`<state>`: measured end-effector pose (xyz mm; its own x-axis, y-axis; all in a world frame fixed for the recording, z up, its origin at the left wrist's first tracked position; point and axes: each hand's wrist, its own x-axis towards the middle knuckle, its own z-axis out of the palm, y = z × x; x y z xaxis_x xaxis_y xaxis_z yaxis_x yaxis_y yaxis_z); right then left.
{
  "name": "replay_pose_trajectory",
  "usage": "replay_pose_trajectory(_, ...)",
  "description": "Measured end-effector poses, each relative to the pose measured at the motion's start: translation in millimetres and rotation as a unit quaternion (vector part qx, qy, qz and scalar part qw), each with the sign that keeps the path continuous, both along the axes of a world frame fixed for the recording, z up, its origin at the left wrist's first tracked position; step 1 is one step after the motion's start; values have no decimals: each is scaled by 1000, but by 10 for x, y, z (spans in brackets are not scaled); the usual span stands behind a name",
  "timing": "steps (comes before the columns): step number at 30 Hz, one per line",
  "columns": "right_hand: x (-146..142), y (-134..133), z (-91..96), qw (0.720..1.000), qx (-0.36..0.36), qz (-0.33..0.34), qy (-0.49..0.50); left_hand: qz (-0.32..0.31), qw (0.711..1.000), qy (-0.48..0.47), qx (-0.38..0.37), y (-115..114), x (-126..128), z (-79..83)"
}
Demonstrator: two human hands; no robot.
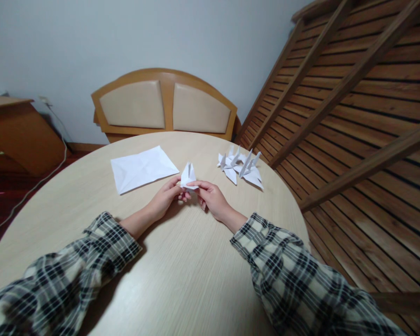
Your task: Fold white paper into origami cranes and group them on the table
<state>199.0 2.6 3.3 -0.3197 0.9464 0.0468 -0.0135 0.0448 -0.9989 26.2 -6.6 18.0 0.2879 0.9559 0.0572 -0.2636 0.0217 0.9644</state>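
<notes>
Between my two hands is a small piece of folded white paper (188,176), held a little above the table with two narrow points facing away from me. My left hand (166,198) pinches its left lower edge, fingers curled beneath. On the other side, my right hand (212,199) grips the lower right corner between thumb and fingers. The undersides of the folds are hidden by my fingers. To the right stand several folded paper cranes (243,167), grouped close together. A stack of creased white paper sheets (143,169) lies to the left, just beyond my left hand.
Everything rests on a round, light wood table (182,270). Behind it stands a wooden headboard (168,100) with cream panels against the wall. Slatted wooden boards (357,107) lean close along the right. A brown desk (21,133) and a white cable (31,189) are at left.
</notes>
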Motion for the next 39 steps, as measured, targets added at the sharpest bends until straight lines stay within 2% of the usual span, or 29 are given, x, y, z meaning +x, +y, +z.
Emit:
replay_pose_trajectory(8, 7, -14, -3, 1000, 18, 0, 6, 24, 1000, 11, -4, 14, 10, -27)
replay_pose_trajectory(17, 2, -39, 33, 1000, 11, 10, 1, -6, 1000, -2, 4, 49, 33, -34)
replay_pose_trajectory(22, 1, -55, 58, 999, 25, 16, -17, 38, 999, 31, 24, 14, 39, -4)
replay_pose_trajectory(32, -1, -55, 75, 1000, 14, 27, -5, 35, 997, 43, 58, 4, 27, -29)
replay_pose_trajectory(39, 1, -37, 73, 999, -7, -14, 52, 81, 994, 46, 58, 14, 12, -39)
